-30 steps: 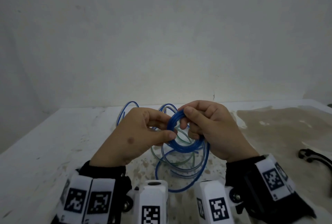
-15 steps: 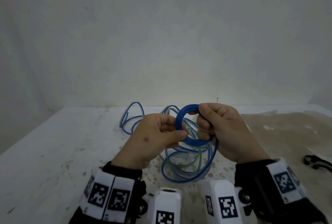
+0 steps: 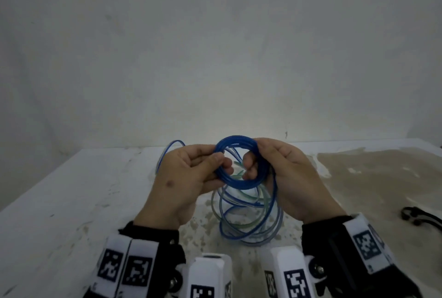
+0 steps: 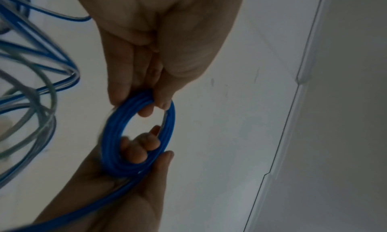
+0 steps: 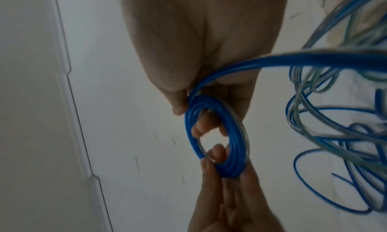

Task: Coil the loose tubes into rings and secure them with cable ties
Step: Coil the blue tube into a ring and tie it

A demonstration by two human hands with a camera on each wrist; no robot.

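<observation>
Head view: your left hand (image 3: 189,178) pinched the left side of the blue coil (image 3: 241,162), thumb on top. Your right hand (image 3: 289,178) gripped its right side, fingertips poking through the ring. You held it above the white table (image 3: 71,202), over the loose tubes (image 3: 248,216) piled there. A black item (image 3: 417,216) at the right edge was cut off, unidentifiable.

Left wrist view: your left hand (image 4: 159,45) clamped the coil (image 4: 138,134) between thumb and fingers; loose tubes (image 4: 31,86) blurred at left.

Right wrist view: your right hand (image 5: 205,53) grasped the coil (image 5: 217,136), one strand trailing off to the blurred tangle (image 5: 345,136).
</observation>
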